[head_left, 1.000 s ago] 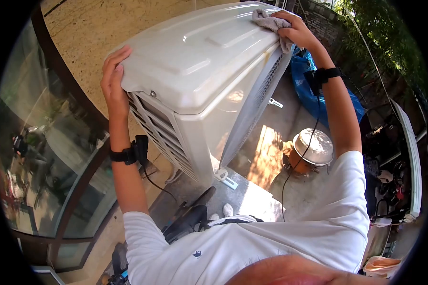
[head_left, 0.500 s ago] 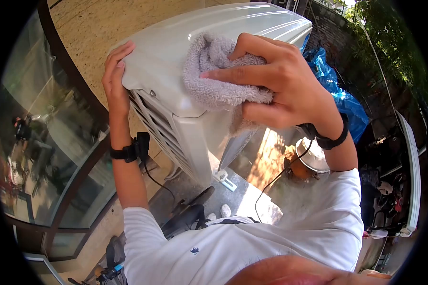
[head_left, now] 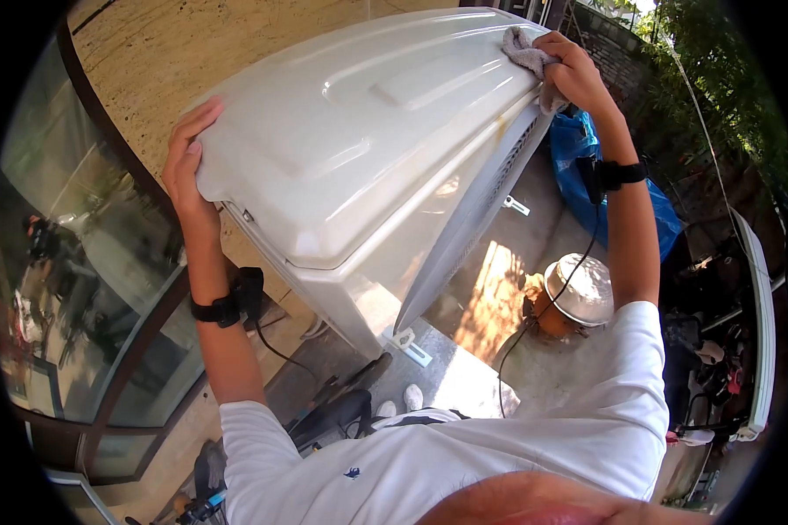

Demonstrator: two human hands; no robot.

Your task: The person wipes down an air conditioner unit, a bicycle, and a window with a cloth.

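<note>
No legible txt, nos. or brand names in view; only mark that shows is a small dk-blue emblem (head_left: 351, 473) on the front of the person's white shirt (head_left: 499, 459), wearer's left side of chest; approx. low in view, a bit left of ctr; too small to make out its shape or any lettering, so brand can't be told.

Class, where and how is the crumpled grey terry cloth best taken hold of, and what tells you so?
I'd grip the crumpled grey terry cloth by its bunched upper folds, from above and the person's right, the side the right hand holds. Those thick folds lie raised on the ridged white casing top, probably easy to pinch; the lower end droops over the edge.
</note>
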